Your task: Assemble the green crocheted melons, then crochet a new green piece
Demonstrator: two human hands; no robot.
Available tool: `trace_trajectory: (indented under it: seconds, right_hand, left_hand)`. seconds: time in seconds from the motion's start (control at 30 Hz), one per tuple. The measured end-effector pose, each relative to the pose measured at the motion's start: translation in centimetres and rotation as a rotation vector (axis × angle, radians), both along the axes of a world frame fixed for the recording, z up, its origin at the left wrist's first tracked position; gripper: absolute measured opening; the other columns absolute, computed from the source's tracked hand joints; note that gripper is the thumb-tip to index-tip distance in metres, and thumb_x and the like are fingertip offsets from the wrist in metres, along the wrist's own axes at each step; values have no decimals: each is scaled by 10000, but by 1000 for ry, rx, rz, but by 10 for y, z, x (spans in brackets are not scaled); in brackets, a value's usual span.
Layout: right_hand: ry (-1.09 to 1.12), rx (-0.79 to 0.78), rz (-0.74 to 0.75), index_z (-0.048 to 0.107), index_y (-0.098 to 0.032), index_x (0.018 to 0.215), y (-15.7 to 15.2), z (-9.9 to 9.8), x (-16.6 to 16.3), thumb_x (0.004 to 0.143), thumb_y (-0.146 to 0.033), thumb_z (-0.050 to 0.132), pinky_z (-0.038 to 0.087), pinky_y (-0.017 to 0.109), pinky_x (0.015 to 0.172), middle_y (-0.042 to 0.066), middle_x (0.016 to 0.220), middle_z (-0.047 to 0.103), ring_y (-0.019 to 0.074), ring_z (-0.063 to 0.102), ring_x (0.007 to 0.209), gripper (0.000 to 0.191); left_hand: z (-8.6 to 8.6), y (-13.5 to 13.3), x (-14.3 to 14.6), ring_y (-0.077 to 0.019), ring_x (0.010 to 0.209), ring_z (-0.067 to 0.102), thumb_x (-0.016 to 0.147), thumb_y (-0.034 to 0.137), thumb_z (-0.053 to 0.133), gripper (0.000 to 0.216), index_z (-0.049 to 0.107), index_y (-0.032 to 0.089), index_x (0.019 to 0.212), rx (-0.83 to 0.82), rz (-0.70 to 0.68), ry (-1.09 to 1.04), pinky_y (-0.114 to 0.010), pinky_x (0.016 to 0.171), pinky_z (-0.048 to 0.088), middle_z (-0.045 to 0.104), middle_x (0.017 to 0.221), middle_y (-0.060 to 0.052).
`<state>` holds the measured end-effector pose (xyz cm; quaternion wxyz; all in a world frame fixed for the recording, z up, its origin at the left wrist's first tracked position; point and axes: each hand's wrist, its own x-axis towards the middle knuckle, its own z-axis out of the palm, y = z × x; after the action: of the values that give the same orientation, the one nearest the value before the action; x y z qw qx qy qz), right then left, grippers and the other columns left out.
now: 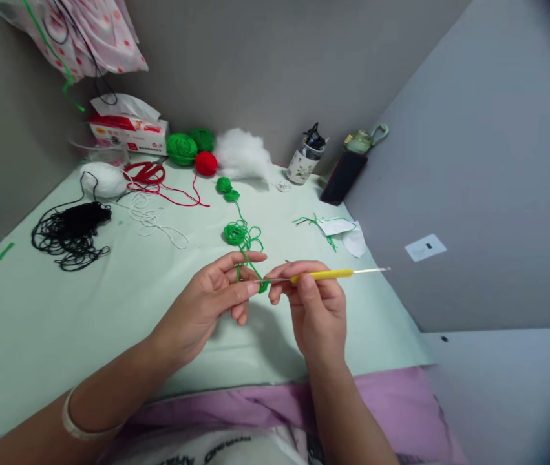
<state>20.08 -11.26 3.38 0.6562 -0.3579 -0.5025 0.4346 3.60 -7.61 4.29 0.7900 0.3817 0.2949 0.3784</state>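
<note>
Green yarn worked into a small piece [263, 288] sits between the two hands, above the bench [124, 303], at the tip of a yellow-handled hook [329, 275]. Left hand [201, 297] is half open, thumb and finger pinching the piece, with a strand [254, 266] passing by its raised forefinger; right hand [320, 303] is closed around the hook's handle. If the pinch loosens or the strand is pulled hard, a stitch could slip off the tip; the loose coil [234, 233] beyond could knot and snag the feed. Counting outward: one piece, one hook, one coil, two small green bundles [224, 185], two large green balls [181, 149], one red ball [206, 163], one white ball [103, 179], one black heap [78, 227], one pair of scissors [145, 172], one mound of stuffing [242, 155], one tissue box [129, 134], one pen cup [300, 168], one bottle [360, 140], and one phone [344, 178] leaning near it.
</note>
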Motion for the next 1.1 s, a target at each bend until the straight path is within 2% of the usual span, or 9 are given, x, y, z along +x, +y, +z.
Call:
trace_trajectory:
  seconds: [0.13,0.37,0.47,0.57,0.67,0.73,0.83,0.93,1.1]
  right_hand:
    - [-146,68,-82,703,-232,1020,-4,2,3,1064,-248,473,617,300,676,36,960,759,138,722,723,234]
    - [-1069,592,-402,676,-248,1270,-12,-7,4,980,-110,574,627,332,823,96,1102,747,211,736,1003,337]
    - [-989,540,-404,698,-266,1251,-12,-6,3,979,-109,579,624,330,809,87,1105,729,201,724,991,336]
    - [-606,358,-326,729,-254,1157,-10,-3,2,1005,-134,542,607,351,748,68,984,727,191,707,877,270]
    - [-249,186,-213,751,-250,1039,-6,-1,0,1030,-202,528,573,330,635,37,871,702,159,659,708,228]
    - [-190,142,-163,761,-248,1025,-4,-1,-2,1022,-219,556,572,318,624,45,909,717,161,665,735,207]
    - [-291,183,-189,769,-253,1060,-3,-2,-5,1001,-173,586,598,323,688,61,1000,754,182,699,856,208]
    - [-460,263,-267,747,-275,1128,-6,-6,-6,988,-106,578,612,333,750,49,994,762,182,714,884,277]
    - [-856,472,-415,709,-311,1284,-9,-13,-3,930,-65,649,612,333,812,79,1130,746,203,724,985,435]
  left_hand:
    - [1,1,0,-41,530,492,871,260,789,365,679,189,1212,-6,29,4,-185,520,444,581,766,54]
    - [-1,-1,5,-36,521,498,823,238,842,407,669,182,1187,-31,79,-47,-158,488,435,601,744,58]
    - [-1,-1,3,-16,482,390,837,243,834,375,675,159,1166,-132,11,-107,-137,466,408,520,667,81]
    - [0,1,1,-9,481,333,843,217,827,325,696,149,1132,-161,7,-112,-124,466,400,451,643,95]
    - [1,1,2,-11,475,363,856,205,807,279,701,160,1111,-103,49,-92,-134,475,422,481,649,91]
    - [1,-1,3,-12,467,407,862,210,798,259,700,175,1100,-48,49,-74,-149,477,437,558,697,74]
    - [-1,-3,6,-23,499,493,853,227,807,246,713,189,1077,16,39,-53,-158,486,448,640,789,45]
    - [-3,-5,8,-44,534,534,837,225,824,284,733,199,1104,33,63,-33,-155,512,456,609,719,56]
    - [-6,-5,10,-24,476,384,839,226,821,352,751,208,1183,-98,76,-90,-139,475,408,502,637,75]
